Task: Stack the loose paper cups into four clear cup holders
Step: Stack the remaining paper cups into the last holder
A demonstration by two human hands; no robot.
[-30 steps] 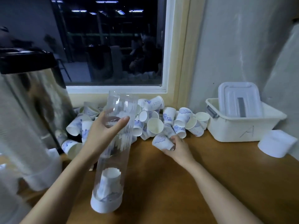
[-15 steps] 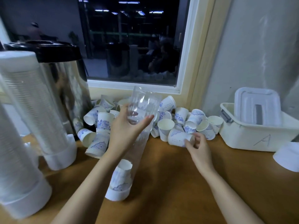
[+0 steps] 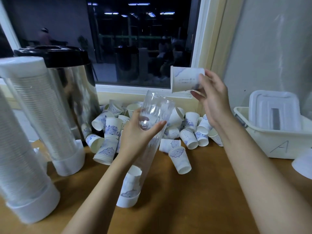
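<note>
My left hand (image 3: 138, 134) grips a clear cup holder (image 3: 152, 149) near its open top; the tube leans right and stands on its white base (image 3: 125, 200), with a few paper cups (image 3: 132, 181) at the bottom. My right hand (image 3: 211, 100) holds one white paper cup with blue print (image 3: 184, 79) on its side, raised above and right of the tube's mouth. A pile of loose paper cups (image 3: 189, 130) lies against the wall under the window. Two full clear holders (image 3: 43, 112) (image 3: 18, 168) stand at the left.
A steel urn with a black lid (image 3: 70, 81) stands behind the full holders. A white bin marked A (image 3: 276, 142), with a lid leaning in it, sits at the right. A white cap (image 3: 303, 164) lies in front of the bin. The wooden counter (image 3: 194, 200) runs toward me.
My right hand took a cup from the pile and lifted it up above the tube's mouth. The view has shifted, bringing the full holders at the left into sight.
</note>
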